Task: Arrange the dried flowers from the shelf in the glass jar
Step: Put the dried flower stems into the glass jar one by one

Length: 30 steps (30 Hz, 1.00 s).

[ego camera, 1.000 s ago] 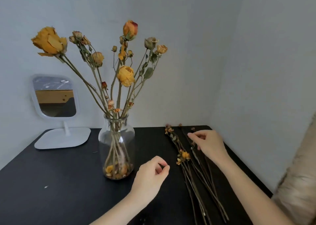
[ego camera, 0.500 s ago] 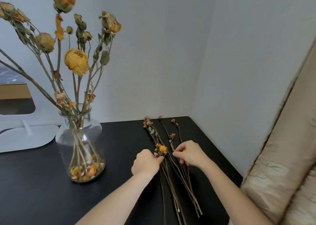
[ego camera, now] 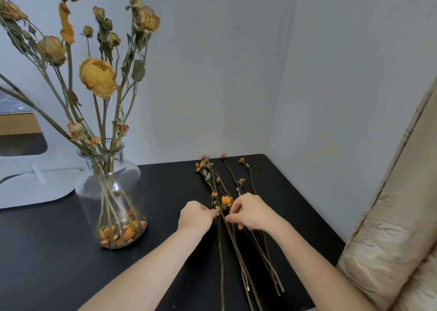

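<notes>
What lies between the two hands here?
Head view: loose dried stems, one with an orange bud, lie on the black table between the left hand and right hand, both pinching them.

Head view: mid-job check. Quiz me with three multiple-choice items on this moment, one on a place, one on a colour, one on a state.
1. Where do the loose stems lie?
A. on the beige cushion
B. on the black table, right of the glass jar
C. on the mirror base

2. What colour are the petals at the jar's bottom?
A. blue
B. white
C. orange-yellow

3. What are the hands doing?
A. both pinch at the loose stems
B. both rest flat on the table
C. the left one grips the jar

Answers:
1. B, the stems lie flat on the dark top beside the jar.
2. C, the heap behind the glass is orange and yellow.
3. A, the left hand and right hand curl their fingers onto stems by the orange bud.
</notes>
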Each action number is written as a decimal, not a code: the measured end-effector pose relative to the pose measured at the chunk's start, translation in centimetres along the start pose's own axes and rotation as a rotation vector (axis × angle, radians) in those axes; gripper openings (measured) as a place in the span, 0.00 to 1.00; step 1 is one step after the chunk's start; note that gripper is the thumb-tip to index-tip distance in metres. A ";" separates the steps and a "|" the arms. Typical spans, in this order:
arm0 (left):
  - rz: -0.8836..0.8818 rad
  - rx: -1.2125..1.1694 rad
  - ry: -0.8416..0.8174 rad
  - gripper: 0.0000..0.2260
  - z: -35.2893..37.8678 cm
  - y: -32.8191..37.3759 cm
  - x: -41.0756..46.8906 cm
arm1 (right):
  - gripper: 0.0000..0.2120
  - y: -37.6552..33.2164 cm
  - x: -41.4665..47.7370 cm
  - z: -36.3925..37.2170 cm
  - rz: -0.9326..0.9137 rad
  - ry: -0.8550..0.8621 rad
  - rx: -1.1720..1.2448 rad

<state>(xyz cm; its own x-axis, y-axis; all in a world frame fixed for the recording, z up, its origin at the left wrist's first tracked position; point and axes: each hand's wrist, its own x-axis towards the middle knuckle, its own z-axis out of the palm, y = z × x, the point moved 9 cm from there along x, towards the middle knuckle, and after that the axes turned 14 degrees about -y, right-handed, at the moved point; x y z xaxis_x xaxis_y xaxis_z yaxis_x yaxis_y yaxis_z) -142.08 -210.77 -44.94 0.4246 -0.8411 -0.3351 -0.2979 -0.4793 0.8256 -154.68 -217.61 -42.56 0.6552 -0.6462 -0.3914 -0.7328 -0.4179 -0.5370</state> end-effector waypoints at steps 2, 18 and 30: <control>-0.004 0.008 -0.010 0.09 -0.5 0.0 -0.2 | 0.05 -0.3 0.0 0.3 0.011 -0.015 -0.017; 0.193 -0.052 0.050 0.05 -3.2 1.4 -2.0 | 0.08 -1.3 0.2 0.5 0.060 0.055 0.002; 0.524 -0.366 0.119 0.03 -10.0 7.2 -9.8 | 0.05 -4.3 -3.7 -5.6 -0.177 0.316 0.353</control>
<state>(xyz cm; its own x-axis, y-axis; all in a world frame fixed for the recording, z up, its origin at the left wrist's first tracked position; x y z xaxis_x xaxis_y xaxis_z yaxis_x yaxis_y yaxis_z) -139.82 -203.51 -31.15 0.3999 -0.8968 0.1896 -0.1895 0.1215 0.9743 -154.99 -217.00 -34.61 0.6364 -0.7693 -0.0557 -0.4731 -0.3323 -0.8160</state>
